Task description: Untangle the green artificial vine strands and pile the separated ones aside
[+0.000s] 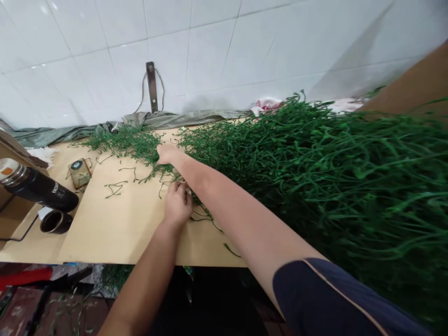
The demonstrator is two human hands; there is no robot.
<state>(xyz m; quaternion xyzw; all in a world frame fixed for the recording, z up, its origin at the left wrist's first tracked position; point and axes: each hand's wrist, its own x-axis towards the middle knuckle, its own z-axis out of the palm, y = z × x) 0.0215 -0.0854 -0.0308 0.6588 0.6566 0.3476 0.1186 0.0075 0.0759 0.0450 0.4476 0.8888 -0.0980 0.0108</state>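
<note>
My right hand (167, 155) reaches across my left arm's line to the near edge of a small heap of thin green stems (129, 142) with knobbly tips. Its fingers curl down against the stems, and what they grip is hidden. Closer to me, my left hand (178, 204) rests low over the tan board (115, 224), fingers bent inward. Dark thin stems lie beside its fingertips; whether any are in its grasp is unclear. A much larger mass of green stems (336, 163) spreads under and beyond my right arm. A few loose stems (115, 188) lie on the board at left.
At left, a black vacuum flask (45, 189) leans beside a dark cup (56, 221) and a phone-like object in a clear case (80, 173). Rumpled grey-green cloth (196, 118) runs along the tiled wall (217, 51), where a metal bracket (151, 86) is fixed.
</note>
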